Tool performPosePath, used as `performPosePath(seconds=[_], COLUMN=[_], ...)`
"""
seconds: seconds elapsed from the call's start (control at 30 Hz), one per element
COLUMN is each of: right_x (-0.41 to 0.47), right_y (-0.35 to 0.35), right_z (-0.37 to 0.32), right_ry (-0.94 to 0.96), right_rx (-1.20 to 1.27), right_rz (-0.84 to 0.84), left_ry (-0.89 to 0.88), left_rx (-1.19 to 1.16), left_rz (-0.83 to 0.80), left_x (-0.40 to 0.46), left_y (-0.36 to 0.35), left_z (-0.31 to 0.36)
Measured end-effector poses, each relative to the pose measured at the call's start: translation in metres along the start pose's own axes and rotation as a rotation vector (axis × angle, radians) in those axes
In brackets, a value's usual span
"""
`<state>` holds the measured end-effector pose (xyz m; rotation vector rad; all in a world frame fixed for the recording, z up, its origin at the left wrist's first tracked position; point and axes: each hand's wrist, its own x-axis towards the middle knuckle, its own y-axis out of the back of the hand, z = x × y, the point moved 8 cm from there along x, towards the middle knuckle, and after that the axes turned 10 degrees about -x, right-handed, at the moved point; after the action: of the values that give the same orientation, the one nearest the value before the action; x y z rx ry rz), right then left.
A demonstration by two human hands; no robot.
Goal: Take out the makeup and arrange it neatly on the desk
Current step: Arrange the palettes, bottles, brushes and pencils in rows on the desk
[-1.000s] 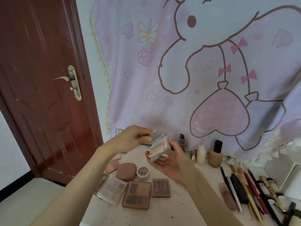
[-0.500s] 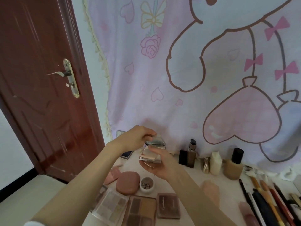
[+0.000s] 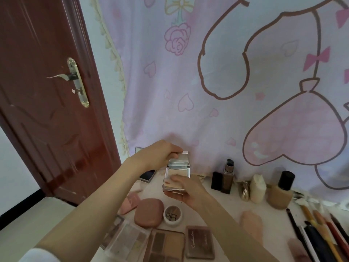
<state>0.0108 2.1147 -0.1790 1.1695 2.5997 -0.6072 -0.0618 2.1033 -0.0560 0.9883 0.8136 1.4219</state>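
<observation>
Compact (image 3: pixel 176 176) open — left hand (image 3: pixel 156 156) pinches lid, right hand (image 3: pixel 186 191) cradles base.

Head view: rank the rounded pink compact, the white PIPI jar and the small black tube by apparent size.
1. Rounded pink compact, clearly largest.
2. White PIPI jar and small black tube look about alike; the tube stands farther back, so their order is unsure.

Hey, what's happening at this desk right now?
A person is holding an open, clear square compact above the white desk. The left hand grips its raised lid, and the right hand cradles the base with the thumb on top. Palettes, bottles and brushes are already laid out below.
</observation>
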Motion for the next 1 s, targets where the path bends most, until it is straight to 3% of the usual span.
performPosePath(seconds=[0.17, 0.33, 0.6, 0.8, 1.0], right_x=[0.012, 0.029, 0.054, 0.053, 0.047], right_y=[0.0, -0.006, 0.0, 0.013, 0.014], right_z=[0.0, 0.0, 0.006, -0.003, -0.004], right_ry=[-0.003, -0.023, -0.019, 0.138, 0.288], right_rx=[-0.021, -0.195, -0.292, -0.586, -0.674], right_rz=[-0.024, 0.021, 0.073, 0.131, 0.058], left_ry=[0.031, 0.02, 0.059, 0.01, -0.027], left_rx=[0.072, 0.129, 0.121, 0.179, 0.17], left_rz=[0.021, 0.048, -0.023, -0.03, 0.015], left_x=[0.009, 0.023, 0.042, 0.047, 0.047], left_y=[0.008, 0.007, -0.023, -0.032, -0.038], left_z=[-0.015, -0.029, -0.06, -0.067, -0.07])
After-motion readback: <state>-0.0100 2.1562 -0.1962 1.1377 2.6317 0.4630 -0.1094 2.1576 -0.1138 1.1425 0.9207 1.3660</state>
